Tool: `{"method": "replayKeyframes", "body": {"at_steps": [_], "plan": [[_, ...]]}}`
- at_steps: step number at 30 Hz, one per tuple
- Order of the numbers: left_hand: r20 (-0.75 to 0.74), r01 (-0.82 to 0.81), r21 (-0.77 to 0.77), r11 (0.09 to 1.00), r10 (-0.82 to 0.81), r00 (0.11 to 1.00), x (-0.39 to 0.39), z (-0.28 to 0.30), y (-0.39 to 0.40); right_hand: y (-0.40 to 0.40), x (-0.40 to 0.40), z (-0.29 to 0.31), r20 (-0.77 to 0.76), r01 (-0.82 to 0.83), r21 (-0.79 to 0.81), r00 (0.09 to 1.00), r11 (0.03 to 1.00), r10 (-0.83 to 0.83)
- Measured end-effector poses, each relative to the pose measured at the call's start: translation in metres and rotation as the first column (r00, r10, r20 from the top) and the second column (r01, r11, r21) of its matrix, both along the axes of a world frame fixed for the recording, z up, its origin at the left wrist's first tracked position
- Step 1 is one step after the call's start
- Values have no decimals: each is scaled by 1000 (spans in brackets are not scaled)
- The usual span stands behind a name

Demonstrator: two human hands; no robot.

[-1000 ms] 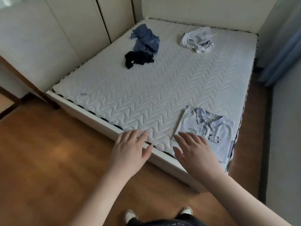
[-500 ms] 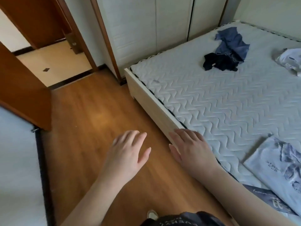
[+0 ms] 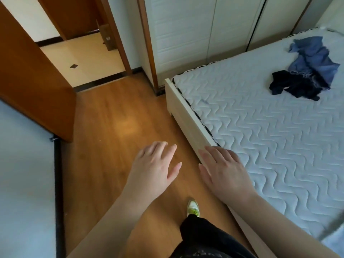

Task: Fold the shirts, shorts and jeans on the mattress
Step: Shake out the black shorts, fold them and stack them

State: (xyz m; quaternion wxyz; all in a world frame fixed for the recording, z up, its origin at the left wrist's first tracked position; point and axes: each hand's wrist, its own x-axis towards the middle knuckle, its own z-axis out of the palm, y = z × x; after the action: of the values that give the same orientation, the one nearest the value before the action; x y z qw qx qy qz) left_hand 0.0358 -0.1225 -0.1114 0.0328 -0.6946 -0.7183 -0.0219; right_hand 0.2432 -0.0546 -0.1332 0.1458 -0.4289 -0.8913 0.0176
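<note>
Well, the crumpled blue denim jeans (image 3: 312,58) and dark shorts (image 3: 296,86) heaped touching on the white quilted mattress (image 3: 251,127) look soft and limp, so take each by its waistband, since your left hand (image 3: 154,170) and right hand (image 3: 225,172) hover empty, fingers spread.

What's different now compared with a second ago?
The view has swung left: the folded shirt and white garment are out of sight, and a doorway shows. Both hands, left hand and right hand, stay open and empty. The denim piece and dark garment lie unmoved.
</note>
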Motion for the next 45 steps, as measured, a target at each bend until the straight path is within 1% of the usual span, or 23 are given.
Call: {"method": "replayKeyframes", "body": {"at_steps": [3, 5, 7, 10, 15, 18, 23, 27, 34, 37, 40, 45], "plan": [[14, -59, -22, 998, 59, 998, -18, 4, 38, 46, -28, 1, -68, 42, 2, 997, 999, -42], [12, -132, -12, 991, 132, 991, -30, 7, 57, 74, -48, 3, -83, 5, 5, 997, 1000, -4], [11, -192, -3, 981, 192, 981, -42, 8, 75, 102, -68, 4, -51, -53, -14, 997, 999, 52], [0, -240, -7, 971, 240, 971, -60, 9, 93, 133, -99, 7, 16, -135, -80, 990, 988, 137], [-6, -277, 17, 961, 277, 961, -103, 5, 124, 176, -156, 5, 61, -255, -164, 962, 953, 268], [-8, -290, 15, 957, 290, 957, -136, -1, 146, 202, -196, 4, 89, -283, -174, 949, 943, 301], [26, -310, 31, 950, 309, 951, -219, -16, 192, 249, -274, -4, 144, -326, -129, 928, 937, 343], [44, -296, -16, 955, 296, 954, -296, -20, 230, 287, -345, -1, 211, -296, -149, 923, 943, 323], [-11, -179, -40, 983, 179, 984, -415, 0, 313, 351, -445, 13, 219, -216, -166, 943, 962, 249], [-2, -150, -26, 988, 150, 989, -442, 4, 351, 384, -472, 11, 211, -179, -148, 955, 973, 208], [12, -131, -49, 990, 132, 991, -463, 2, 398, 424, -495, 6, 202, -130, -128, 967, 983, 155], [36, -41, -60, 997, 43, 998, -491, -1, 499, 505, -521, -5, 184, -49, -67, 981, 997, 61]]}}
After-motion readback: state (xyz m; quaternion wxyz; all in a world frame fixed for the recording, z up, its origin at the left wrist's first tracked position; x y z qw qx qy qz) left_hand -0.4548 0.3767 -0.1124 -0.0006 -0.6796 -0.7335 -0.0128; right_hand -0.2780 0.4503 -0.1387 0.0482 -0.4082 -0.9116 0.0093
